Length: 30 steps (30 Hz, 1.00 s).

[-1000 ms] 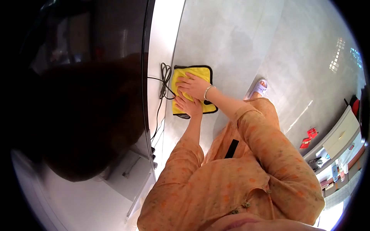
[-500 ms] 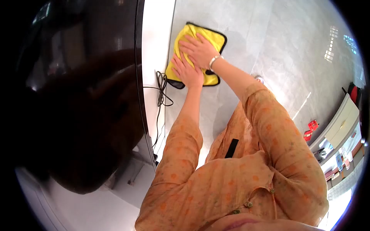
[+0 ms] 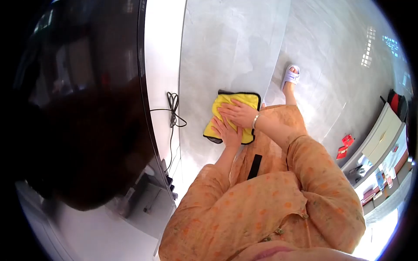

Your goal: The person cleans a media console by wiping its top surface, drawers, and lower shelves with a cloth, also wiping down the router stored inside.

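Observation:
A yellow cloth with black edging lies spread on a glossy grey surface. My right hand, with a bracelet at its wrist, presses flat on the cloth's middle, fingers stretched out. Just below it, my left hand also rests on the cloth with its fingers apart. The two hands are close together, the right one partly over the left fingertips. Part of the cloth is hidden beneath them.
A large dark glossy screen fills the left side. Beside it, a bundled black cable lies against the white strip. A foot in a lilac slipper stands on the floor at right. Red packets lie near a pale cabinet.
Both hands and the cloth have come back toward my body, away from the white strip and the cable. The view has shifted a little, and the slippered foot now shows fully.

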{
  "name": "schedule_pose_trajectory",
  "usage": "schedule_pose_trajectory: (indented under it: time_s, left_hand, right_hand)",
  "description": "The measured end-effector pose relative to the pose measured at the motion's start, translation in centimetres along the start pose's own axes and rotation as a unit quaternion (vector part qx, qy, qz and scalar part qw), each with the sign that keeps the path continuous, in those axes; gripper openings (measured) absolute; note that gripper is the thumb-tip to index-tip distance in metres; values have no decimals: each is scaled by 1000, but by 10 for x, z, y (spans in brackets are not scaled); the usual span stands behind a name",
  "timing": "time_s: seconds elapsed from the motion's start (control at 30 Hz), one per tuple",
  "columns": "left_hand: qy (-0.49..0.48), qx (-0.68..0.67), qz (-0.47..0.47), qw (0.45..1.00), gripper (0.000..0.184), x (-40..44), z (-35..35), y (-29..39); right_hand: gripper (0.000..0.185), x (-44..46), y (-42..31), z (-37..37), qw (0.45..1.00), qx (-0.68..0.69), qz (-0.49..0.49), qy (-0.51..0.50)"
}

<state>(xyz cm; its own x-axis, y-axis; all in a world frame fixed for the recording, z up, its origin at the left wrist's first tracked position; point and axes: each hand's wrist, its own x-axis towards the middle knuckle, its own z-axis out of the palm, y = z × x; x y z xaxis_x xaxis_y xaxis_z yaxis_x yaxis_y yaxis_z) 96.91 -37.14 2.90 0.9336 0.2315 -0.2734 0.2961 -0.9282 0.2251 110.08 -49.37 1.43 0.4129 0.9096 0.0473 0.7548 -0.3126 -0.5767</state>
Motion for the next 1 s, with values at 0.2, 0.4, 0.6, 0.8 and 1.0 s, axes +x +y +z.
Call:
schedule_pose_trajectory:
  time_s: [0.2,0.4,0.6,0.8,1.0]
  left_hand:
    - [25,15,17,999,82,129,-13,97]
    - [55,41,31,997,80,238,-21,176]
    - [69,29,18,997,79,238,-18,186]
    - [39,30,-22,999,81,138,-2,150]
    - [82,21,-70,994,78,118,1,109]
  right_hand:
    - [55,6,113,-96,997,-8,61,-39]
    - [54,11,213,-160,988,-99,112,38]
    - [54,10,214,-176,982,-133,124,49]
    - [59,-11,161,-125,994,-74,35,-71]
    - [55,28,126,-104,997,-50,-32,-44]
